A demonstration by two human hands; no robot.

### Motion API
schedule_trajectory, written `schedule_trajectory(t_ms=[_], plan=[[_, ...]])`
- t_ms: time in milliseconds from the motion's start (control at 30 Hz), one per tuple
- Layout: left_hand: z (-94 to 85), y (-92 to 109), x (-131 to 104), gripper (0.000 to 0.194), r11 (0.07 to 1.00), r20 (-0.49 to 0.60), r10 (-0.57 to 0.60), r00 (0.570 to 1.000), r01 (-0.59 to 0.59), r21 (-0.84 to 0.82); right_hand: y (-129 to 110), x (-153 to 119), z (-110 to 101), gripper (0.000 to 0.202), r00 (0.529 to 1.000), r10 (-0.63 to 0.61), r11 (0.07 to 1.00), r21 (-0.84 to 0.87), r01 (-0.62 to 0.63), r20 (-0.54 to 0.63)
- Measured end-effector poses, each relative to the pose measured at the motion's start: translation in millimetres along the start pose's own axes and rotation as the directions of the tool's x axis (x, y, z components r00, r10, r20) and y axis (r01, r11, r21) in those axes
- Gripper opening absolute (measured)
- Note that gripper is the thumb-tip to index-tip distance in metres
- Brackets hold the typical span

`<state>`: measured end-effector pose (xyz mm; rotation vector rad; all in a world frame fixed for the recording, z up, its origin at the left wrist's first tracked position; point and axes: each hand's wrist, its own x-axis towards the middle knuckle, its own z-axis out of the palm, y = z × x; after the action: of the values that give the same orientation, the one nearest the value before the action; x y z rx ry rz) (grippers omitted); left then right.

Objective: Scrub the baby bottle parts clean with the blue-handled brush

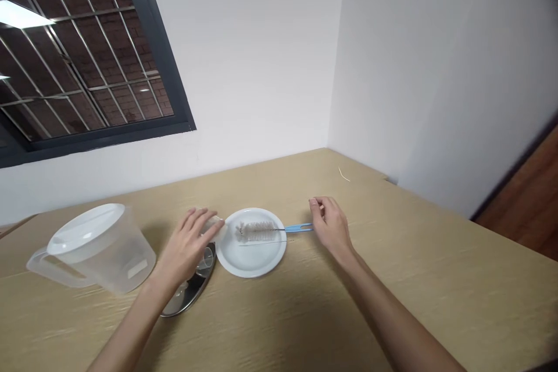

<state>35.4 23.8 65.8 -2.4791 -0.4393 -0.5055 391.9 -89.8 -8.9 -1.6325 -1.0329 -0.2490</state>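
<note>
A white round plate [250, 258] lies on the table with a white-bristled brush [259, 231] across it. The brush's blue handle points right and runs up to my right hand [333, 225], whose fingers are curled closed at its end. My left hand [187, 241] is at the plate's left rim, fingers and thumb bent around a small clear cup [212, 224], mostly hidden by the fingers. Below that hand, a shiny metal tray [198, 293] holds clear glass-like items, partly covered by the hand and forearm.
A translucent pitcher [115, 258] with a white lid and a handle stands at the left. A thin white strip [344, 174] lies at the back right of the wooden table [392, 279]. White walls and a barred window [87, 52] are behind.
</note>
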Motion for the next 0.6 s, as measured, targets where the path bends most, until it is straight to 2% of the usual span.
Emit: schedule_trajectory(t_ms=[100, 167, 267, 367, 467, 533, 600], plan=[[3.6, -0.7, -2.3, 0.064, 0.999, 0.01, -0.035, 0.999, 0.035, -0.019, -2.5, -0.9, -0.6, 0.04, 1.0, -0.02, 1.0, 0.005, 0.02, 0.019], [4.3, -0.7, -3.8, 0.06, 0.995, 0.013, -0.043, 0.999, 0.044, -0.088, -3.4, -1.1, -1.2, 0.039, 0.999, -0.027, 1.0, 0.003, 0.027, 0.023], [0.9, 0.2, -7.1, 0.046, 0.941, -0.039, -0.204, 0.978, 0.185, -0.283, -3.7, -1.3, -1.7, 0.039, 0.999, -0.029, 1.0, -0.007, 0.029, 0.023], [-8.2, 5.9, -12.4, 0.041, 0.774, 0.007, -0.419, 0.908, 0.361, -0.519, -3.4, -1.7, -1.7, 0.039, 0.999, -0.026, 1.0, -0.013, 0.027, 0.027], [-19.8, 19.7, -21.1, 0.047, 0.547, 0.143, -0.585, 0.798, 0.519, -0.657, -3.0, -2.2, -1.6, 0.039, 0.999, -0.022, 1.0, -0.017, 0.023, 0.032], [-25.8, 31.4, -29.5, 0.049, 0.413, 0.253, -0.597, 0.761, 0.562, -0.717, -2.7, -2.5, -1.7, 0.039, 0.999, -0.022, 1.0, -0.019, 0.022, 0.036], [-28.3, 42.6, -39.8, 0.051, 0.302, 0.375, -0.523, 0.766, 0.577, -0.759, -2.4, -2.9, -1.8, 0.039, 0.999, -0.023, 0.999, -0.02, 0.024, 0.041]])
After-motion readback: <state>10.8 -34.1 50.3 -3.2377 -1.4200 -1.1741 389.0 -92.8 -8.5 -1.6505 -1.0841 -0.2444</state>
